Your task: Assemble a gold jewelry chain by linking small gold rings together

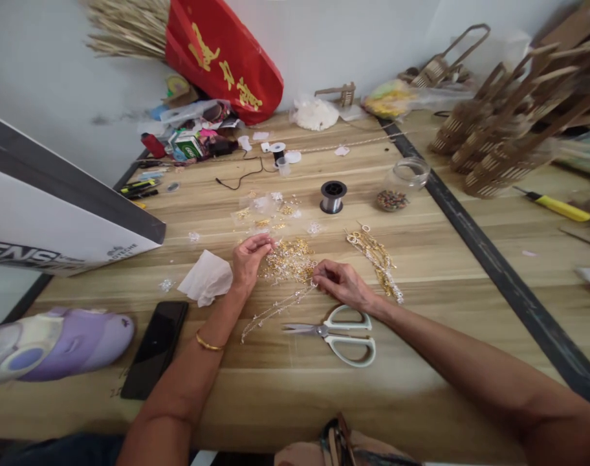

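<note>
My left hand rests on the wooden table with its fingers curled at the left edge of a pile of small gold and clear beads. My right hand pinches the end of a beaded strand that trails down and left across the table. What the left fingers hold is too small to make out. A gold bangle sits on my left wrist.
Scissors lie just below my right hand. Finished gold chains, a wire spool, a bead jar, a tissue, a black phone, a purple device and wooden baskets surround the work spot.
</note>
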The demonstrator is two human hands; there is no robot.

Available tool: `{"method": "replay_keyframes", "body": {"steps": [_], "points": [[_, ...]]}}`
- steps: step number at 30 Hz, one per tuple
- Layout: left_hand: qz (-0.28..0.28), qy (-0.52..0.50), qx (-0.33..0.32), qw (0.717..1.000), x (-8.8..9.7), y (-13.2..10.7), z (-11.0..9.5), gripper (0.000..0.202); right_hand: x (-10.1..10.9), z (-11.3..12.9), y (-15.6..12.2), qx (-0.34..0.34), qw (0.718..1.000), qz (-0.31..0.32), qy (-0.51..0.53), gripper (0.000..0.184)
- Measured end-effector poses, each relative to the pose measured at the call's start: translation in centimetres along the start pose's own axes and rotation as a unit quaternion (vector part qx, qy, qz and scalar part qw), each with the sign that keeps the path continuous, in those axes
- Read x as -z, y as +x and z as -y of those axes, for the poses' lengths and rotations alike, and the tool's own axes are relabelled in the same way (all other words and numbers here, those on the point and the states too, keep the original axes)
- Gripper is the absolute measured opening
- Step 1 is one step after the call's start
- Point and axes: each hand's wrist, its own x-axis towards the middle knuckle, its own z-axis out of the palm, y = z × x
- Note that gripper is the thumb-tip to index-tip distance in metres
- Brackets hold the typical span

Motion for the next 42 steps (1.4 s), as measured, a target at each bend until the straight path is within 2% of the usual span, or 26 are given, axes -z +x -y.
{"method": "replay_keyframes", "body": {"steps": [3,13,21,25,28,34,42], "points": [[0.006,0.004,0.015,1.0,0.1,-0.1,0.0,0.038,0.0,0.0,0.0,0.0,1.0,-0.003,0.007,0.012],[-0.015,0.007,0.021,1.0,0.1,0.1,0.1,0.031,0.0,0.0,0.0,-0.004,1.0,-0.003,0.012,0.013],[-0.041,0.026,-0.004,0.999,0.1,0.3,0.4,0.022,-0.1,0.0,-0.1,-0.003,1.0,-0.004,0.008,0.013],[-0.031,0.043,-0.02,0.998,0.1,0.3,0.5,0.019,-0.1,0.1,0.0,-0.016,1.0,-0.012,0.0,0.012],[0.0,0.082,-0.044,0.996,0.2,0.4,0.5,0.016,-0.1,-0.1,0.1,-0.004,1.0,-0.008,0.012,0.012],[0.008,0.152,-0.069,0.986,0.8,0.7,1.1,0.018,-0.1,-0.3,-0.1,-0.008,1.0,-0.004,0.002,0.013],[-0.012,0.306,-0.136,0.942,1.2,0.8,-0.2,0.016,0.1,0.0,-0.1,-0.009,1.0,0.003,-0.001,0.013]]}}
